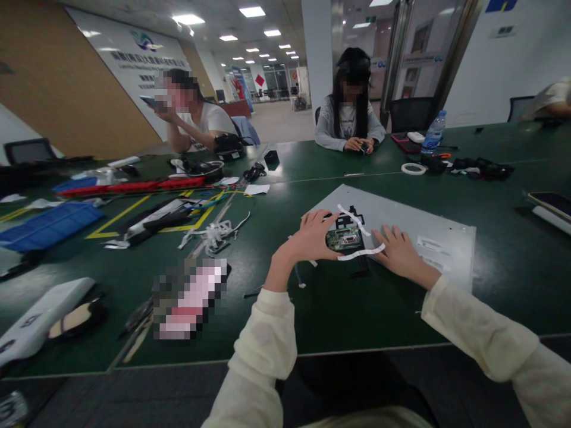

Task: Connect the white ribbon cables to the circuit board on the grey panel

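My left hand [312, 236] curves round the left side of a green circuit board [345, 239], thumb at its near edge and fingers at its far edge. Black bracket pieces [350, 219] adjoin the board, over the left part of a large grey metal panel [401, 215]. A white strip [362, 252] runs from near my left thumb to my right hand [398, 252]. Another white strip [353, 219] crosses the black pieces. My right hand lies with spread fingers on the panel, left of its white labels [430, 245]. The left fingertips are partly hidden.
A pixelated pink-and-white item [194, 300] and tangled white strips [216, 236] lie to the left, with a blue tray [51, 223] beyond. A tape roll [414, 169] and water bottle [433, 134] stand far right. Two people sit across the green table [339, 333].
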{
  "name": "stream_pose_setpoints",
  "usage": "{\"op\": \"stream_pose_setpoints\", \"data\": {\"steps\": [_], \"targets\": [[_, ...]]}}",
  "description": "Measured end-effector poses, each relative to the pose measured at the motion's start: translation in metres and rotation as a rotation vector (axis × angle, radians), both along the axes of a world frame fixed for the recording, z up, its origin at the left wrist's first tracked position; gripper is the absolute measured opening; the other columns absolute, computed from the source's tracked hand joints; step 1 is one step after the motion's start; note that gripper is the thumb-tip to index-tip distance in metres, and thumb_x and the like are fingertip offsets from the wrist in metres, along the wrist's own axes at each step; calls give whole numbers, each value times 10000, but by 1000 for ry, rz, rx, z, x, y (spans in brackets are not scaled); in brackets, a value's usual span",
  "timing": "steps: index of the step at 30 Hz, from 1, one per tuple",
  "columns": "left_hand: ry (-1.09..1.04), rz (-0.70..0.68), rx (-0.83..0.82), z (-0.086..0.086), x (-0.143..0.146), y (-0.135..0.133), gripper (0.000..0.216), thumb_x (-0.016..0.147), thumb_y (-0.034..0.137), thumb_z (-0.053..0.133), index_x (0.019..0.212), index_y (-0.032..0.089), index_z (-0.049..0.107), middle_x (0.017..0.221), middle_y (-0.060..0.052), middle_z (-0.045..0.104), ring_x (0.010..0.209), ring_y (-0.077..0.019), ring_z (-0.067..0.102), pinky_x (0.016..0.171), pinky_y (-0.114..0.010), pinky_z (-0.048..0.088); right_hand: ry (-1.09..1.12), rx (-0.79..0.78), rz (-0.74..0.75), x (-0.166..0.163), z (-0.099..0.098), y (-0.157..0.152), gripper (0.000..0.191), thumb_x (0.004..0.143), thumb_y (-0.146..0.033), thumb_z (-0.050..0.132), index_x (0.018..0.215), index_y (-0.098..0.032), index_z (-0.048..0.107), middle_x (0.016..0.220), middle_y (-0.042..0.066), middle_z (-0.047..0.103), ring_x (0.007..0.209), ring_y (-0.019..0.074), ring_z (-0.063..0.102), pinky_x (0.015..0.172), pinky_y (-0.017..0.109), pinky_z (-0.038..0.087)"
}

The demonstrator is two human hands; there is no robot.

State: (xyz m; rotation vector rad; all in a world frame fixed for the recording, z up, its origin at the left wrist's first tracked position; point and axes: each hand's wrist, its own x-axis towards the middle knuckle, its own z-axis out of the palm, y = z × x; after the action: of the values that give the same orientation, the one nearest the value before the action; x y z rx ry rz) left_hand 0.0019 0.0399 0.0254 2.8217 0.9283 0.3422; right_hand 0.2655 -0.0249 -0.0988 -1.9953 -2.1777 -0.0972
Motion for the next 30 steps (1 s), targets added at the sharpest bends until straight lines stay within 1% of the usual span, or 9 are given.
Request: {"op": "stream_pose_setpoints", "data": {"steps": [4,7,13,17,20,22,25,28,30], "targets": [[17,-24,15,7,5,2,936,636,637,670,1413,222,353,1405,-125,367,1349,-349,260,1146,-495,143,36,-21,123,-10,8,-9,642,925,-540,305,1460,-187,337,1515,175,270,1376,429,206,1055,612,235],[19,-29,28,6,7,5,945,641,642,663,1422,224,334,1410,-127,358,1350,-348,259,1145,-498,133,68,-46,250,-14,13,-14,622,935,-510,314,1473,-198,309,1541,140,225,1398,410,157,1070,619,215],[38,-16,14,-3,5,11,951,626,612,686,1424,240,325,1408,-124,359,1352,-354,247,1140,-505,130,137,-64,493,-21,23,-25,532,922,-461,401,1364,-173,467,1552,124,202,1419,369,120,1101,611,170],[55,18,27,-10,3,14,953,621,611,685,1426,254,321,1404,-117,367,1353,-345,248,1142,-534,87,211,-87,639,-27,37,-32,498,912,-438,442,1334,-180,507,1503,112,327,1427,338,118,1121,587,153],[51,29,37,-17,2,17,954,616,604,688,1422,235,334,1393,-127,376,1350,-343,257,1145,-541,65,310,-101,698,-31,42,-32,420,914,-346,445,1293,-203,557,1405,95,472,1406,290,228,1134,535,195],[41,33,32,-22,2,18,954,614,605,690,1421,236,339,1391,-127,379,1349,-347,258,1145,-551,50,406,-104,658,-30,40,-30,385,922,-264,397,1249,-216,595,1323,86,555,1325,256,391,1106,495,286],[46,39,2,-28,3,19,968,605,618,693,1426,255,332,1401,-121,376,1357,-360,242,1141,-570,25,495,-47,431,-21,31,-24,404,930,-234,341,1240,-216,599,1247,81,613,1139,233,565,1014,454,412],[62,36,-29,-34,6,17,967,612,628,688,1430,260,326,1421,-123,365,1369,-365,223,1139,-576,17,458,75,192,-6,18,-15,416,932,-261,334,1253,-184,587,1276,89,593,1190,239,529,1047,455,381],[72,33,-45,-40,10,16,966,611,643,684,1425,257,333,1427,-128,362,1371,-368,224,1138,-580,22,408,118,111,5,9,-10,426,929,-264,326,1247,-160,590,1321,97,558,1278,247,450,1088,462,330]]}}
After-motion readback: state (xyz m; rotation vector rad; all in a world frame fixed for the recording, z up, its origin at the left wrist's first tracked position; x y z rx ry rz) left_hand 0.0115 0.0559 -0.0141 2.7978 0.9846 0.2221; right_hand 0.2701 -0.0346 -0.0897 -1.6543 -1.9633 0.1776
